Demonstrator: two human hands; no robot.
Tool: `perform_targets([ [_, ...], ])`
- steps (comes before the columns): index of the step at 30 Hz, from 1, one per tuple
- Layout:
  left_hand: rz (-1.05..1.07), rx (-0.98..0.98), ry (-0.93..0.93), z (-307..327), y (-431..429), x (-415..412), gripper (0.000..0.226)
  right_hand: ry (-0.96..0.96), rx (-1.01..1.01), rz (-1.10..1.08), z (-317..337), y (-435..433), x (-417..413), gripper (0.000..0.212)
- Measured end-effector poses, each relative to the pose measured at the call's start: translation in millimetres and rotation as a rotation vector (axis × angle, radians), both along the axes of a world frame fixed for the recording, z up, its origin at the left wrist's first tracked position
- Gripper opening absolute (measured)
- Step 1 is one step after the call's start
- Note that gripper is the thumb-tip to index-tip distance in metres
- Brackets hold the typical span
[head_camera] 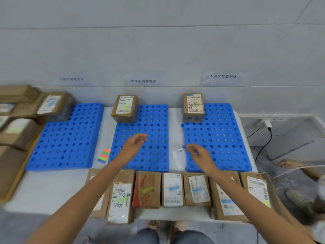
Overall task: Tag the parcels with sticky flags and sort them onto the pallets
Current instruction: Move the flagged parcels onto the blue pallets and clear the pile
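Parcels (172, 190) lined along the near bench (52, 187) edge, left hand (135, 143) and right hand (197, 153) stretched out over 3 blue pallets (154, 120), fingers loosely spread, empty, parcels brown with white labels

Left hand (135, 143) hovers over middle pallet (153, 118); right hand (197, 152), seemingly empty, at right pallet (221, 131) edge.

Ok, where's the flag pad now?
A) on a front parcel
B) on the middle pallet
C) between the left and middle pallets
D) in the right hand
C: the flag pad lies in the gap between the left pallet and the middle pallet.
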State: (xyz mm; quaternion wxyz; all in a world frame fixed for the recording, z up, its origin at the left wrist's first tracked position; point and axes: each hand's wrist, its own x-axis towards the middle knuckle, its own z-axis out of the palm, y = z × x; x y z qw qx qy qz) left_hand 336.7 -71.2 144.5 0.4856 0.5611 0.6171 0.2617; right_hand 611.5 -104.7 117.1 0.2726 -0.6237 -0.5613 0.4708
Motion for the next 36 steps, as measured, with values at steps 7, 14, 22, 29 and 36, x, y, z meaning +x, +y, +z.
perform_targets([
  [7,0.358,-0.019,0.240,-20,-107,-134,0.031,0.083,-0.187,0.334,-10,-67,-153,0.027],
  [14,0.365,-0.321,0.302,-81,-159,-173,0.043,0.344,-0.626,0.326,-17,-102,-269,0.039],
  [22,0.374,-0.443,0.252,-102,-165,-190,0.059,-0.034,-0.580,0.311,-31,-112,-324,0.058],
  [29,0.491,-0.477,0.072,-111,-182,-216,0.065,-0.227,-0.517,0.379,-29,-112,-349,0.059],
  [36,0.623,-0.415,-0.011,-116,-188,-221,0.044,0.038,-0.601,0.046,-36,-99,-354,0.048],
])
